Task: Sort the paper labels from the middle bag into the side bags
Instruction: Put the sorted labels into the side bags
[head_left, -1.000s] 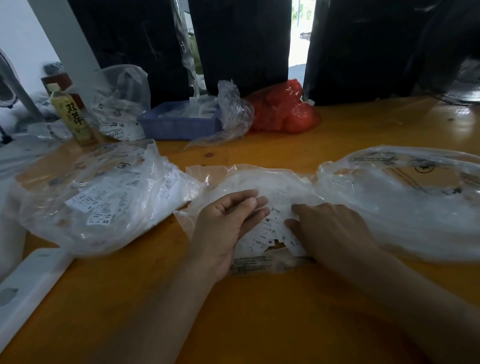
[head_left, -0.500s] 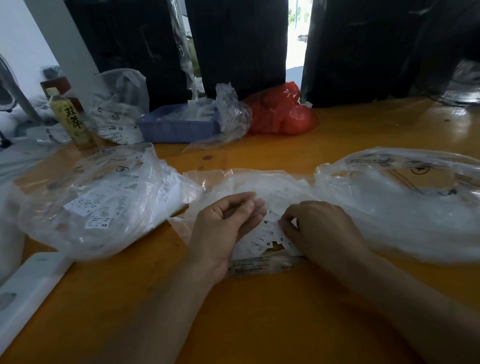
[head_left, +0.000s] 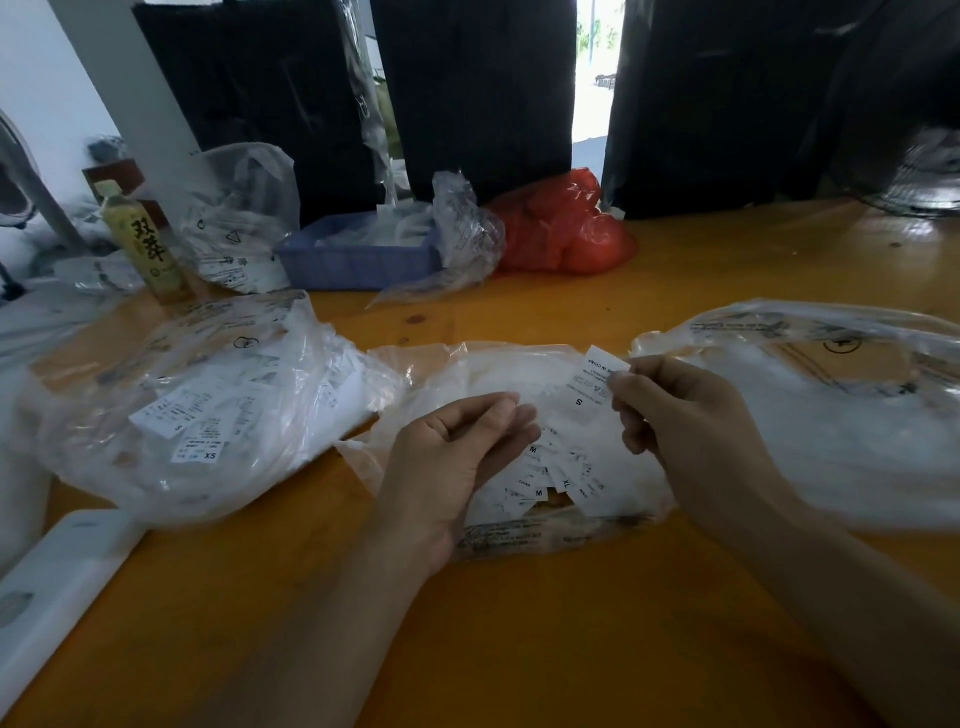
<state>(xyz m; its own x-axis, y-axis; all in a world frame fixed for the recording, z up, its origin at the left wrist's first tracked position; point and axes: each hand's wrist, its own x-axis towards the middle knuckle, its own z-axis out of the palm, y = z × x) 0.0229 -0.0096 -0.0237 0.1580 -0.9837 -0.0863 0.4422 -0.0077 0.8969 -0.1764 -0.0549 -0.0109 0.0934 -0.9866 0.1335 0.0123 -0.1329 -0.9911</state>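
White paper is pinched between the thumb and fingers of the right hand: one label marked S, held up over the middle bag. Its long axis is seen running from the upper edge by the fingertips, where small print is read, down and to the left toward the left hand; the printed face is turned to the camera. Half a second ago the right hand was pressed down among the loose labels with nothing lifted; now it is raised and a single label is clamped in it. The left hand has hardly shifted: its fingers are kept together and loosely curled, laid on the middle bag just left of the loose pile, and nothing is seen gripped in them.

Three clear bags are counted on the orange tabletop: the middle one under both hands, the left bag beyond the left hand's knuckles with several labels inside, and the right bag just past the right hand's fingers. One label is held; the loose ones are too many and too overlapped to be counted.
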